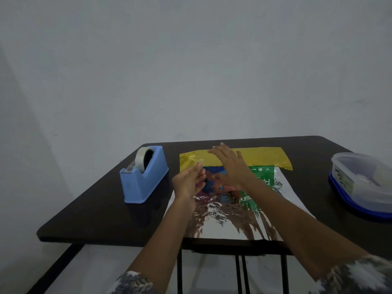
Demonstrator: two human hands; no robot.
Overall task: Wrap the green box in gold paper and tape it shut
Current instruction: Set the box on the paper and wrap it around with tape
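Note:
The green box (262, 177) lies flat on the sheet of gold paper (261, 154), whose silver underside (233, 221) faces up toward me and mirrors the box. A gold flap is folded over the box's far edge. My right hand (231, 164) hovers over the box and flap with fingers stretched out. My left hand (188, 181) is at the box's left end, fingers loosely bent; a clear strip of tape seems to hang from its fingertips, but I cannot make it out for sure.
A blue tape dispenser (144, 177) with a roll of clear tape stands left of the paper. At the right edge of the dark table (95, 209) sits a lidded plastic container (360, 183) on a blue lid. A bare wall is behind.

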